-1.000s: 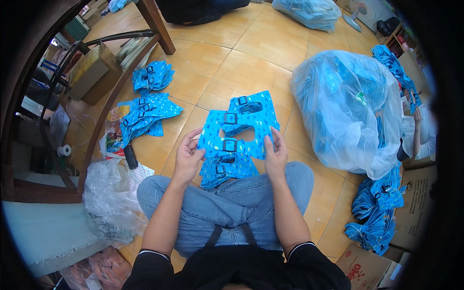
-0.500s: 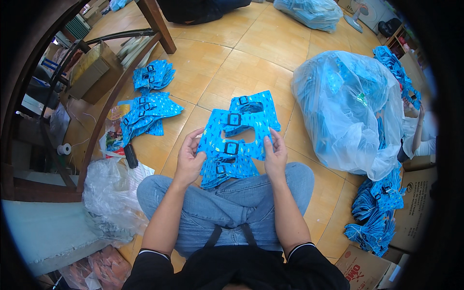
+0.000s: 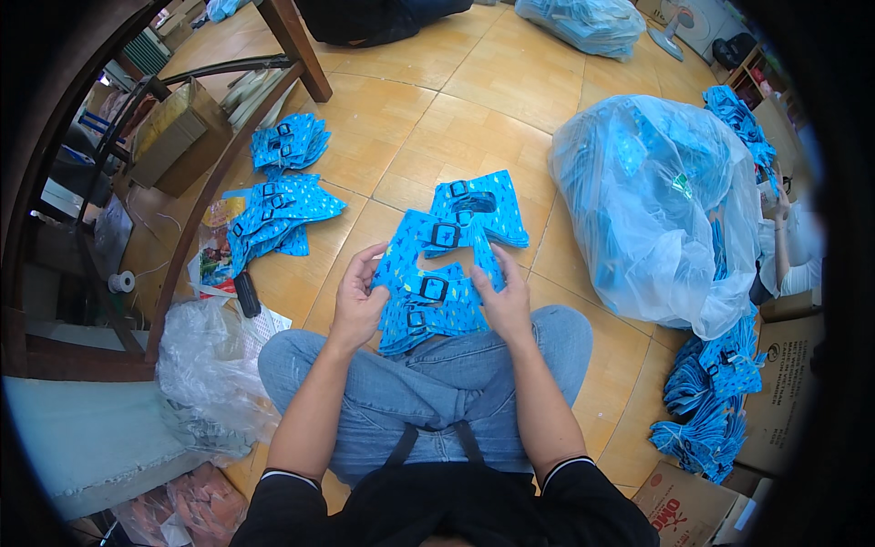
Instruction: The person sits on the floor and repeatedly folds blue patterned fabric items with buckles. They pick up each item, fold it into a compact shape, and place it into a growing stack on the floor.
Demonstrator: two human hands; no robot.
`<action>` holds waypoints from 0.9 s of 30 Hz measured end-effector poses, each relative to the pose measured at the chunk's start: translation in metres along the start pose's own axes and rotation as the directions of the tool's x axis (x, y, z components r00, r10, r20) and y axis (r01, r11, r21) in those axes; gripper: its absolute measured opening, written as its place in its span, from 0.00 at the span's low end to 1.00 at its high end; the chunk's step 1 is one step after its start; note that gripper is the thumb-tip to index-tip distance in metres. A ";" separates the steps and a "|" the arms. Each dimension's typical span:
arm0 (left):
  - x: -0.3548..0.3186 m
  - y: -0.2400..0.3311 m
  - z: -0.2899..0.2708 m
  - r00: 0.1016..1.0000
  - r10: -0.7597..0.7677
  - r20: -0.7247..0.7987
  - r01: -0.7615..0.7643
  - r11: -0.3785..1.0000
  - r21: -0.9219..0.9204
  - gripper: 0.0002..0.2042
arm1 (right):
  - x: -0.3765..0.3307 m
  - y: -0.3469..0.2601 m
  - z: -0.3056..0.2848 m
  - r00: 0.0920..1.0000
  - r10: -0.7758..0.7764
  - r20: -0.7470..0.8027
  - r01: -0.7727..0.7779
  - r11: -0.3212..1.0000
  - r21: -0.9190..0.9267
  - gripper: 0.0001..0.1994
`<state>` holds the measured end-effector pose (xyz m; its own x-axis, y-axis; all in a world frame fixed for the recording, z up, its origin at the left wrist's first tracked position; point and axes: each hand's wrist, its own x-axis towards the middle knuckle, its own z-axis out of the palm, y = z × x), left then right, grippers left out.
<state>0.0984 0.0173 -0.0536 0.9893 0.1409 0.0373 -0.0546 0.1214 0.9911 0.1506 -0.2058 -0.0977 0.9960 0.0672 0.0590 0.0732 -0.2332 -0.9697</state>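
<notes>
I sit on the floor in jeans with a stack of blue patterned fabric pieces with black buckles (image 3: 430, 292) on my knees. My left hand (image 3: 357, 299) grips the stack's left edge. My right hand (image 3: 504, 296) holds its right edge, fingers on the top piece. The top piece stretches away from me toward another blue buckled piece (image 3: 478, 205) lying on the tiled floor just beyond.
Two piles of the same blue pieces (image 3: 273, 214) (image 3: 287, 144) lie to the left by a wooden table leg (image 3: 293, 46). A big clear bag of blue fabric (image 3: 656, 201) stands right, more pieces (image 3: 711, 401) below it. Crumpled plastic (image 3: 205, 374) lies near left. Another person's arm (image 3: 782, 251) shows far right.
Almost nothing differs; my hands have shifted only slightly on the stack and the top piece lies a little flatter.
</notes>
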 end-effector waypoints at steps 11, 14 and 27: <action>0.001 -0.028 -0.006 0.992 -0.008 -0.123 0.030 0.984 0.174 0.09 | -0.005 -0.015 0.001 0.972 -0.153 -0.180 0.127 0.981 -0.147 0.24; 0.002 -0.028 -0.003 0.993 -0.004 -0.121 0.024 0.987 0.159 0.08 | -0.003 -0.015 0.002 0.969 -0.141 -0.202 0.127 0.989 -0.080 0.25; 0.003 -0.025 0.000 0.996 -0.008 -0.094 0.022 0.989 0.148 0.10 | -0.004 -0.018 -0.001 0.970 -0.131 -0.206 0.113 0.989 -0.096 0.25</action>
<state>0.1027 0.0151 -0.0781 0.9727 0.2314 0.0174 -0.0126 -0.0219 0.9997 0.1454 -0.2023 -0.0802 0.9668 -0.1044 0.2333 0.1901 -0.3166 -0.9293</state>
